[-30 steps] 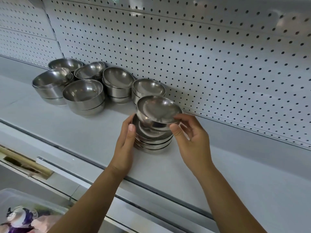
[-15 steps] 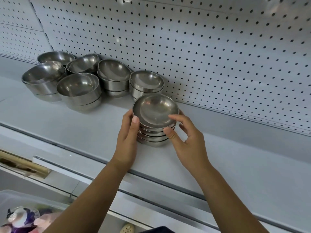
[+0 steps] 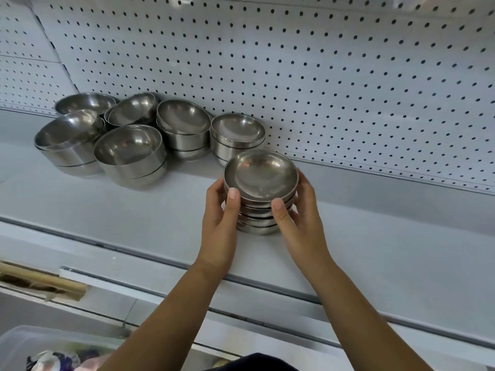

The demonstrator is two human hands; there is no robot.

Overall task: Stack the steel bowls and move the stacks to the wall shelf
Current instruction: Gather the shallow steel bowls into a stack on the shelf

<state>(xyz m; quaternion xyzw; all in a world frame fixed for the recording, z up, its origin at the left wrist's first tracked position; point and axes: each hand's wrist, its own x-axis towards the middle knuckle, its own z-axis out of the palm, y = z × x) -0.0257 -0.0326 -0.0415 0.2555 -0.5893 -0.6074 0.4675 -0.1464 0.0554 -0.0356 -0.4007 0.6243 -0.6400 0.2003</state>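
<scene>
A stack of several small steel bowls (image 3: 261, 178) stands on the white wall shelf (image 3: 134, 210), close to its middle. My left hand (image 3: 221, 223) clasps the stack's left side, thumb up against the top bowl's rim. My right hand (image 3: 300, 220) clasps the right side, with its thumb on the front and fingers curled behind. Both hands hold the stack between them. Further steel bowl stacks stand to the left against the back wall: a small one (image 3: 237, 135), a taller one (image 3: 183, 127) and larger bowls (image 3: 128, 153).
A white pegboard wall (image 3: 321, 76) rises behind the shelf. Bare shelf surface stretches to the right of the held stack. Below the shelf edge at lower left sits a clear plastic bin (image 3: 40, 349) with coloured items inside.
The top bowl, tilted and held above the stack a second ago, now lies flat on it. Both hands have closed in around the stack's sides.
</scene>
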